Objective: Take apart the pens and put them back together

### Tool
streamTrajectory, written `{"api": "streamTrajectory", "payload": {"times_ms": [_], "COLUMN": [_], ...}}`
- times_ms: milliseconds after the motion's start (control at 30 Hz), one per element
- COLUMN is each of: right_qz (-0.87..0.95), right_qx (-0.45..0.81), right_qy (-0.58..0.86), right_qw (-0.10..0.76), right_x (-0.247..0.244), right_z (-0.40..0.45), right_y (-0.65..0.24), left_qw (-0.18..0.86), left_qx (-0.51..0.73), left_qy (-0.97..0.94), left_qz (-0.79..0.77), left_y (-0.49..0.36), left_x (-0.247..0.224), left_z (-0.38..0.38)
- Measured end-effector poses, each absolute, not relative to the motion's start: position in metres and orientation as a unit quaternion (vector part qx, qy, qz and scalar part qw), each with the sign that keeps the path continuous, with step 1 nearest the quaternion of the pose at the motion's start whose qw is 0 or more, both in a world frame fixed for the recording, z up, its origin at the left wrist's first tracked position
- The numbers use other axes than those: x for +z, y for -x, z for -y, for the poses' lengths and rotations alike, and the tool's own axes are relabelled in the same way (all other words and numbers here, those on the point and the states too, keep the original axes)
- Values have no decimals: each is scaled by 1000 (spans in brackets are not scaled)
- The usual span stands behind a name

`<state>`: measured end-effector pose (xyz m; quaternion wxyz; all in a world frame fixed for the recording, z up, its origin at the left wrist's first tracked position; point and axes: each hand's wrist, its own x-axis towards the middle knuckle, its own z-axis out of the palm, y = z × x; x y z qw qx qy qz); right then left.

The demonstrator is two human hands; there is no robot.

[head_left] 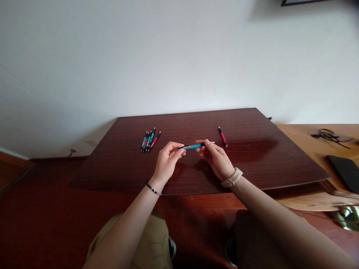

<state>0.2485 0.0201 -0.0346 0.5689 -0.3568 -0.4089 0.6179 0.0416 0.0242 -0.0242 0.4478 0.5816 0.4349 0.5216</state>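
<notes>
Between my two hands a blue and black pen [192, 146] is held nearly level above the table, its pale tip pointing right. My left hand [167, 158] pinches its left end between thumb and fingers. At the other end, my right hand [215, 157] grips the black section near the tip. Several pens [149, 141], some blue and some pink-red, lie side by side on the table to the left of my hands. A single pink-red pen [222, 137] with black ends lies by itself beyond my right hand.
The dark wood table [185, 125] stands against a white wall [174, 56]. A lighter wooden desk [297, 138] adjoins on the right, bearing a coiled black cable [331, 135] and a flat black object [344, 170]. A shiny object [349, 216] sits below its edge.
</notes>
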Motion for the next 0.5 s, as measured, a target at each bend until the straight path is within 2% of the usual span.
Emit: {"api": "streamTrajectory", "payload": {"times_ms": [167,500], "right_qz": [407,400], "right_qx": [620,621], "right_qy": [352,334], "right_qw": [571,585], "right_x": [-35,-34], "right_z": [-21,-21], "right_y": [-248,-247], "left_qw": [468,624], "left_qx": [528,553], "left_qy": [-562,-394], "left_qz": [-433,-386], "left_y": [-43,-39], "left_x": [-23,-25], "left_z": [-23,-26]}}
